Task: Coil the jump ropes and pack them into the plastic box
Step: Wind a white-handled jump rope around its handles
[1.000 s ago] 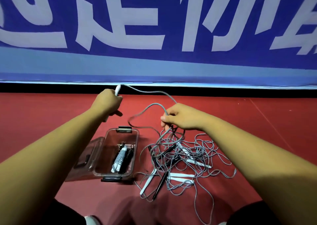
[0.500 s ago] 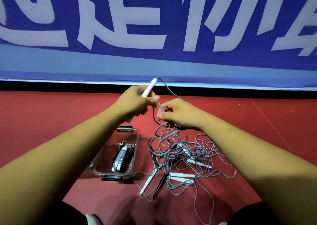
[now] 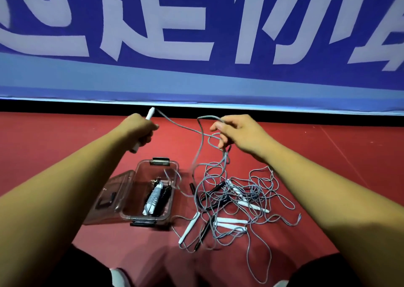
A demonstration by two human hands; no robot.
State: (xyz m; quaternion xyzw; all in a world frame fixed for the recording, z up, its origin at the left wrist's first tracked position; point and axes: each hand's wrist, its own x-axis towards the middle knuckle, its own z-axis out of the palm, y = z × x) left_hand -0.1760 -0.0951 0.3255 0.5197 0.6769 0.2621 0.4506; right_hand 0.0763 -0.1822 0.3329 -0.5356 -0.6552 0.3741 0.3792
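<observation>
I see left hand (image 3: 140, 131) fisted round a white rope handle (image 3: 150, 113); right hand (image 3: 238, 133) pinches grey cord (image 3: 175, 123) above tangle (image 3: 236, 201), beside plastic box (image 3: 150, 190).

Two bare forearms, no sleeves, no watch or rings seen, left hand (image 3: 137, 127) and right hand (image 3: 238, 131) ungloved, dark shorts or trousers (image 3: 65, 265) at both lower corners, white shoe tips (image 3: 119, 275) at bottom edge.

Blue banner (image 3: 196, 76) along wall: large white Chinese characters, tops cropped by frame edge, not reliably readable. No legible text on the plastic box (image 3: 153, 190) or rope handles.
</observation>
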